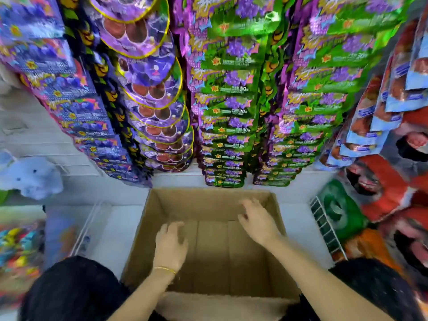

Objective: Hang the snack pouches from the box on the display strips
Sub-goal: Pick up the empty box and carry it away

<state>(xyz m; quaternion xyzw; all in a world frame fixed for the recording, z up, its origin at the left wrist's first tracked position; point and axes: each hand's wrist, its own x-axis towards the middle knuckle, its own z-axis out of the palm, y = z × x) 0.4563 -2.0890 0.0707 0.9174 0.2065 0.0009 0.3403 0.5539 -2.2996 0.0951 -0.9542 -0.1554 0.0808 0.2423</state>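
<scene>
Both the left hand and right hand reach, empty and spread, into the box. It looks bare; hanging seems finished.

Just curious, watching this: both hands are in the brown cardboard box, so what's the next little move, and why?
Probably withdraw both hands: the brown cardboard box shows only bare bottom, the left hand and right hand hold nothing, and the hanging green snack pouches already fill their strips.

Your forearms are bare, with no sleeves reaching them. A thin gold bracelet circles your left wrist. Black clothing covers the dark rounded shapes at both lower corners of the view.
</scene>
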